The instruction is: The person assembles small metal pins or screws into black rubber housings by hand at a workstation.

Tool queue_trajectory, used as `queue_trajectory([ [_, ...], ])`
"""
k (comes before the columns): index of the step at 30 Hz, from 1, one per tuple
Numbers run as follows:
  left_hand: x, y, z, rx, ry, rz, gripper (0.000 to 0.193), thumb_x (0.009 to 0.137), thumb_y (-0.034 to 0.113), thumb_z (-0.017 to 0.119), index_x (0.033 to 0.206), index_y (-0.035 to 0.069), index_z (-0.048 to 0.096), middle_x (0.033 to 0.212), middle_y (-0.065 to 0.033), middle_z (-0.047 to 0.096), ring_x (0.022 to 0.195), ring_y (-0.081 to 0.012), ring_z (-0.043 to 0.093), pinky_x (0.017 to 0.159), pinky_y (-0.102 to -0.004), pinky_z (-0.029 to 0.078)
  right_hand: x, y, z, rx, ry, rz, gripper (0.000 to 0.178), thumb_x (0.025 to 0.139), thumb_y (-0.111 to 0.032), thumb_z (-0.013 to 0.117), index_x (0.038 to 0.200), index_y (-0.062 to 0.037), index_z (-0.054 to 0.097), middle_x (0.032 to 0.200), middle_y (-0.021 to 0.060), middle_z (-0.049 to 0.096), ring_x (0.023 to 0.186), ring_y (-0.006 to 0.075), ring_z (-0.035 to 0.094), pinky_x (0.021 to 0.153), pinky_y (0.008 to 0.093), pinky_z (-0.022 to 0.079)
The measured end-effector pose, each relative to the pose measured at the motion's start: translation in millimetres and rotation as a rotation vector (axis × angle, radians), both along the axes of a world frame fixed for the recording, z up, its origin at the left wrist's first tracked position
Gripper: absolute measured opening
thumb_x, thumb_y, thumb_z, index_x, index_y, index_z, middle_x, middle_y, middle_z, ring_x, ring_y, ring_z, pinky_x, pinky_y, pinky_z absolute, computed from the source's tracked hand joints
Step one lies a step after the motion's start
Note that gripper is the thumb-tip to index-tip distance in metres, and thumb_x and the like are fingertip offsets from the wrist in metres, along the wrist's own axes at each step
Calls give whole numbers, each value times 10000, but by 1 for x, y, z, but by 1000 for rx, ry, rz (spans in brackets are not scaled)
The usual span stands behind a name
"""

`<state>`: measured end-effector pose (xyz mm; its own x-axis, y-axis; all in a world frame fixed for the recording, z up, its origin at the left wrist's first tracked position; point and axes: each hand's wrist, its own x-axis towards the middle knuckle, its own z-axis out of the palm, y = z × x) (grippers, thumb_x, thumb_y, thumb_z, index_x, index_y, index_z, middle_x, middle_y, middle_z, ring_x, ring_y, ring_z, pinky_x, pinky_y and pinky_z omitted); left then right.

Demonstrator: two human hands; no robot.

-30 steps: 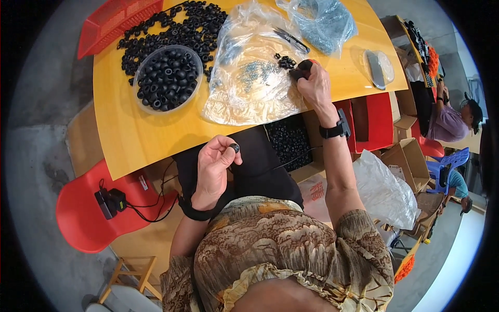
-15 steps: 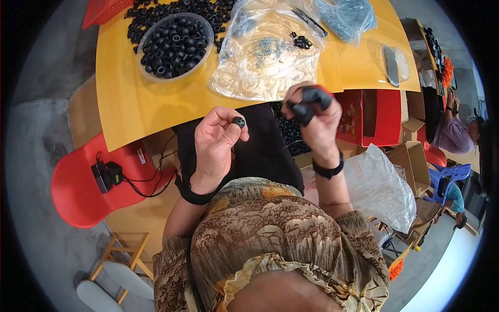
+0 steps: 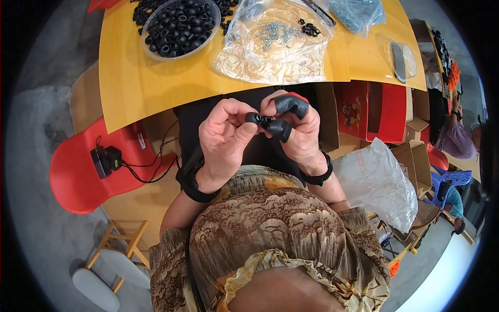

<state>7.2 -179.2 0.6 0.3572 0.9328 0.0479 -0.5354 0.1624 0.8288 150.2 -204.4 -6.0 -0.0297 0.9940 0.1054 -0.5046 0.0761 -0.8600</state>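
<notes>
L hand (image 3: 223,138) is up just off the near edge of the desk (image 3: 166,83), over the lap, thumb & index finger pinching a round black cap (image 3: 252,117). R hand (image 3: 301,138) is right beside it, same side of the desk, w/ black covers (image 3: 291,105) on thumb & one finger; those fingers grip a small black bit (image 3: 266,120), held up to the cap. The two look to be touching, can't tell if they're joined. Dark bands (image 3: 189,179) on both wrists.

Left part of desk: clear tub (image 3: 156,55) heaped w/ more black caps (image 3: 182,26), plus loose ones (image 3: 145,8) spread toward the desk's far side. Mid-desk: crinkled clear sheet (image 3: 260,65) w/ a scatter of tiny silvery bits (image 3: 278,35) and a little black pile (image 3: 310,29) on it. Black tool (image 3: 320,11) toward desk's far side, partly cut off. Right part of desk: blue-grey bag (image 3: 358,15) at the far side, clear case (image 3: 403,61) nr the right edge.

Left of desk: red chair (image 3: 73,171) w/ a black device (image 3: 106,158) & cable on it. Right of desk, lower down: red box (image 3: 392,114), white bag (image 3: 379,182), blue stool (image 3: 449,179); beyond, a co-worker in purple (image 3: 457,140)
</notes>
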Motion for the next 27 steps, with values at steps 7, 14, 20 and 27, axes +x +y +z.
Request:
queue_trajectory([
  [7, -3, -2, -3, 79, 53, 10, 176, 834, 77, 625, 935, -19, 517, 838, -21, 557, 725, -55, 520, 682, -177, 429, 0, -5, 3, 109, -168, -71, 279, 720, 110, 641, 946, -32, 556, 959, 67, 538, 826, 106, 526, 716, 242, 469],
  [14, -4, -1, -1, 105, 80, -43, 174, 835, 79, 625, 932, -18, 518, 835, -14, 551, 736, -48, 507, 681, -171, 415, 4, -8, 10, 79, -123, -88, 257, 722, 128, 621, 925, -14, 556, 934, 69, 545, 801, 113, 542, 711, 250, 485],
  [20, -5, -1, 2, 139, 146, -72, 157, 831, 66, 625, 917, -19, 524, 818, 3, 527, 712, -40, 477, 650, -164, 393, 7, -10, 23, 22, -254, -126, 174, 673, 67, 664, 828, 12, 609, 849, 100, 574, 747, 146, 543, 673, 250, 444],
  [27, -7, -1, 5, 253, 322, -37, 116, 804, 38, 634, 853, -18, 546, 748, 2, 508, 645, -49, 457, 587, -176, 373, 15, -8, 26, 142, -451, -91, 183, 635, 111, 607, 775, -5, 630, 815, 85, 586, 731, 135, 542, 621, 234, 418],
])
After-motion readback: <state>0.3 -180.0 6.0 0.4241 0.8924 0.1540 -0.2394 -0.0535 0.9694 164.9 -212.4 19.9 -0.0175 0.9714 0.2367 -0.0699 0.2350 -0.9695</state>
